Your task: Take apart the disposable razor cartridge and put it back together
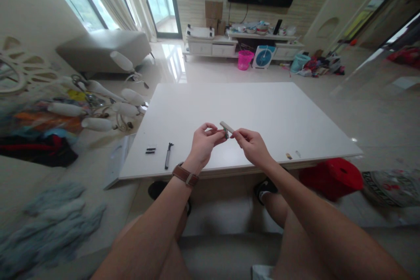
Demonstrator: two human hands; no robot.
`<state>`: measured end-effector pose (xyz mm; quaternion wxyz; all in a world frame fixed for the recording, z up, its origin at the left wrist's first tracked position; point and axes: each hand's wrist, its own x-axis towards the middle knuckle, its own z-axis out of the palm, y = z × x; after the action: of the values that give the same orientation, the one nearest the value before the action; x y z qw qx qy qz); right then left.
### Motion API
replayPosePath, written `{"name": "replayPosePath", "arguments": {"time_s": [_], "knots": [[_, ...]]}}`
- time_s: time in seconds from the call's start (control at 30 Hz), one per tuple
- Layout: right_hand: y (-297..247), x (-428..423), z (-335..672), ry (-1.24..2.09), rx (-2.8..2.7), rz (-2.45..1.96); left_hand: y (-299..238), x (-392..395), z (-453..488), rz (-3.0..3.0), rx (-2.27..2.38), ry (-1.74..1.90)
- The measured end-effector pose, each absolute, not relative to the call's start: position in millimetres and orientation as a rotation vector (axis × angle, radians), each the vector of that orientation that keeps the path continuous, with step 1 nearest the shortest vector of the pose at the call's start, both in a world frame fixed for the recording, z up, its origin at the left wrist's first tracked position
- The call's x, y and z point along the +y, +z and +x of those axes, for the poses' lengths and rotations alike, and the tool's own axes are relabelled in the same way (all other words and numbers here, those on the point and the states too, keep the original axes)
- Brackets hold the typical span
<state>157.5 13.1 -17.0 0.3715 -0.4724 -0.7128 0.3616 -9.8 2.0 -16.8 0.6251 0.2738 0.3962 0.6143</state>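
Both my hands are raised just above the white table (278, 109), close together. My left hand (203, 142), with a brown watch strap at the wrist, pinches one end of a small dark part (226, 133). My right hand (251, 144) pinches a short grey stick-like piece (226, 126) that meets that part. I cannot make out exactly what the pieces are. Fingers of both hands are closed.
On the table's left side lie a dark pen-like tool (168, 155) and two small black pieces (150, 150); tiny bits (293, 155) lie near the front right edge. A red stool (331, 177) stands at the right, a lamp fixture (98, 109) and clutter at the left.
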Motion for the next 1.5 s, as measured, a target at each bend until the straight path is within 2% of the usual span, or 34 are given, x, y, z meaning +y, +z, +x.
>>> {"name": "replayPosePath", "arguments": {"time_s": [1.5], "knots": [[-21.7, 10.9, 154.7, 0.991, -1.812, -1.221, -14.3, 2.5, -12.9, 0.625, 0.929, 1.408]]}}
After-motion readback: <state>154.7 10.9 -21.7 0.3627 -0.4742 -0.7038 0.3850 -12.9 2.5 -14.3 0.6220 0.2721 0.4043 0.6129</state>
